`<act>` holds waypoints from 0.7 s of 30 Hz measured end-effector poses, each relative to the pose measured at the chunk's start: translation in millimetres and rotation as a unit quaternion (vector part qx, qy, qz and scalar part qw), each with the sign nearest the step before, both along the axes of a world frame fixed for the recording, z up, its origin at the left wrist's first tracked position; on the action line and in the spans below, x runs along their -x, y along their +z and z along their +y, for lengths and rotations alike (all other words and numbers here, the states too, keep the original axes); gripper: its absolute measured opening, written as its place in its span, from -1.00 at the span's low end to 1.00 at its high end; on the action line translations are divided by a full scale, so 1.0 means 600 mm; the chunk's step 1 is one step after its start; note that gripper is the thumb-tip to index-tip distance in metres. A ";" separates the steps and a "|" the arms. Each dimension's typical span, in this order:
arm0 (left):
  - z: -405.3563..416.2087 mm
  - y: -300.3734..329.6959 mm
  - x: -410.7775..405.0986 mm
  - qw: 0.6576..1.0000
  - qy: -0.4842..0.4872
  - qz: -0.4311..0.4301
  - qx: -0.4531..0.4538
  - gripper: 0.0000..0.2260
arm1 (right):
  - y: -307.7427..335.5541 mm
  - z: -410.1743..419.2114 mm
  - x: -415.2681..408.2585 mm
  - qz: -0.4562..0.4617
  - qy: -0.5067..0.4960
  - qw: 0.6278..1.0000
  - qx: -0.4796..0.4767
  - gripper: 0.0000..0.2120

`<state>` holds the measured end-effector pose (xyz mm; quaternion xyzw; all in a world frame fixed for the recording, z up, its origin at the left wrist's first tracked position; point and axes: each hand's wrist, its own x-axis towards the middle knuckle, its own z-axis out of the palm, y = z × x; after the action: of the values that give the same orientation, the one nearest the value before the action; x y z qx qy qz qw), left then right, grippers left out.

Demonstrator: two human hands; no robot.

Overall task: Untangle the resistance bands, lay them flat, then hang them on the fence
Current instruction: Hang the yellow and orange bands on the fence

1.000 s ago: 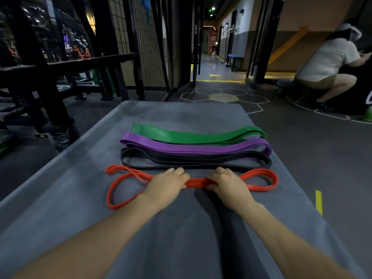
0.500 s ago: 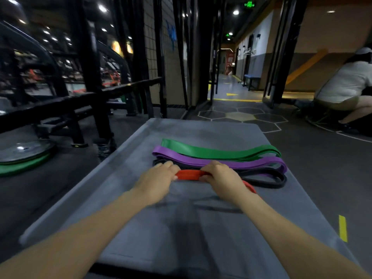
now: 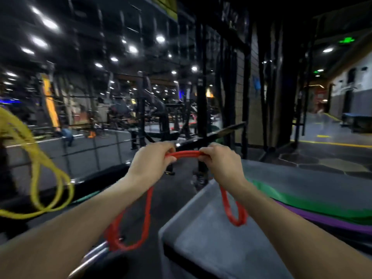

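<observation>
Red band [image 3: 186, 153] is gripped at its middle by both hands, left hand [image 3: 150, 161] and right hand [image 3: 220, 161], and held up in the air, its looped ends hanging down; below, the grey bench [image 3: 201, 228] carries the purple band [image 3: 322, 215] and green band [image 3: 302, 200]; a yellow band [image 3: 50, 178] hangs left by the black fence [image 3: 96, 156]

From here I see a dim hall lit by rows of ceiling lamps [image 3: 160, 38], each smeared into a streak. Motion blur softens everything; below those lamps the yellow band [image 3: 38, 168] at the left edge is a stretched smear. Wide-angle bending bows the black posts [image 3: 202, 97].
</observation>
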<state>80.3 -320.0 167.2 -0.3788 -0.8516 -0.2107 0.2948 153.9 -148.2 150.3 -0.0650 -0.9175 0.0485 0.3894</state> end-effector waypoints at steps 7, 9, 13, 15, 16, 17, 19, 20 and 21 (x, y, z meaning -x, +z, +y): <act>-0.157 0.079 0.017 0.989 0.104 0.042 -0.099 -0.92 | 0.074 -0.149 0.086 0.060 0.116 0.991 -0.005 -0.81; -0.188 0.096 0.018 0.983 0.126 0.072 -0.108 -0.90 | 0.090 -0.182 0.107 0.069 0.135 0.988 0.002 -0.81; -0.233 0.130 0.028 0.975 0.153 0.112 -0.116 -0.88 | 0.123 -0.228 0.148 0.106 0.164 0.981 -0.002 -0.81; -0.251 0.148 0.034 0.969 0.158 0.128 -0.139 -0.88 | 0.142 -0.248 0.164 0.121 0.180 0.976 -0.002 -0.81; -0.258 0.159 0.036 0.966 0.162 0.135 -0.152 -0.88 | 0.153 -0.258 0.171 0.131 0.186 0.974 0.004 -0.80; -0.264 0.171 0.037 0.963 0.167 0.137 -0.164 -0.88 | 0.165 -0.267 0.178 0.142 0.195 0.970 0.017 -0.79; -0.273 0.198 0.040 0.956 0.175 0.137 -0.191 -0.89 | 0.188 -0.286 0.190 0.163 0.225 0.959 0.057 -0.79; -0.276 0.211 0.042 0.952 0.180 0.143 -0.202 -0.89 | 0.199 -0.294 0.198 0.174 0.234 0.954 0.073 -0.79; -0.278 0.224 0.045 0.949 0.185 0.147 -0.209 -0.90 | 0.209 -0.301 0.205 0.184 0.236 0.951 0.082 -0.78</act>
<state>53.2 -487.0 301.6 -0.1709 -0.7907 -0.2677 0.5234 31.2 -329.0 275.8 0.1312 -0.8118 0.2251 0.5225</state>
